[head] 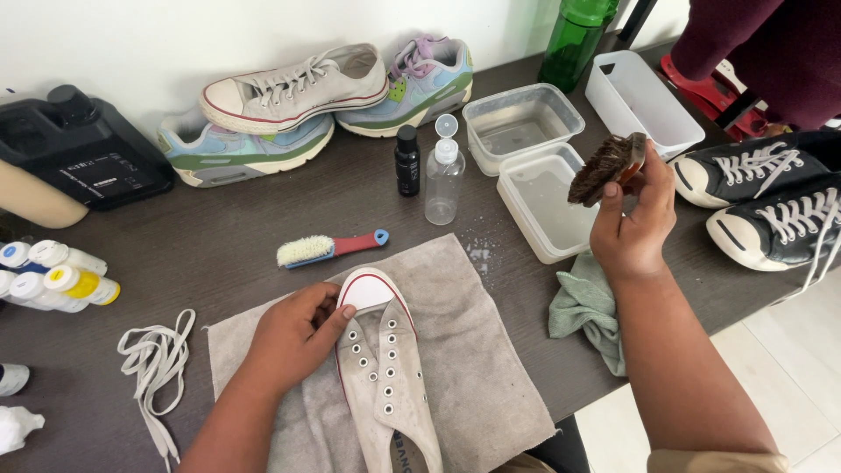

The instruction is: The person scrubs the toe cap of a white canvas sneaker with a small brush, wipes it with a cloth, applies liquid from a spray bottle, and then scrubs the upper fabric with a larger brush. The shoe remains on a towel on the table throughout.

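My left hand (293, 337) lies on the toe end of the grey shoe (385, 377), fingers curled over its side and thumb against the white toe cap, a loose grip that pins it flat. The shoe has no lace; its eyelets run away from my thumb toward me. It lies on a grey towel (477, 350) spread on the dark worktop (219, 236).

My right hand (632, 223) is raised, closed around a brown brush (609, 166) with the bristles turned outward and the wooden back against my fingers. Straight below that grip stands a clear tub (547, 206) holding water; a second tub (521, 123) stands just beyond it, and a white bin (639, 101) further out. Under my right wrist lies a crumpled green cloth (587, 311).

Between my two hands stand a clear bottle (444, 175) and a small black bottle (406, 160), touching or nearly so. Just beyond my left grip lies a small brush (328, 248) with white bristles and a red handle. Outward of my left forearm a loose white lace (158, 359) lies on the worktop, with paint bottles (57, 271) past it.

Against the wall, a grey sneaker (293, 88) is stacked on a pastel pair (245, 144). Beside my right hand, on the outer side, two black sneakers (762, 193) rest at the worktop's edge.
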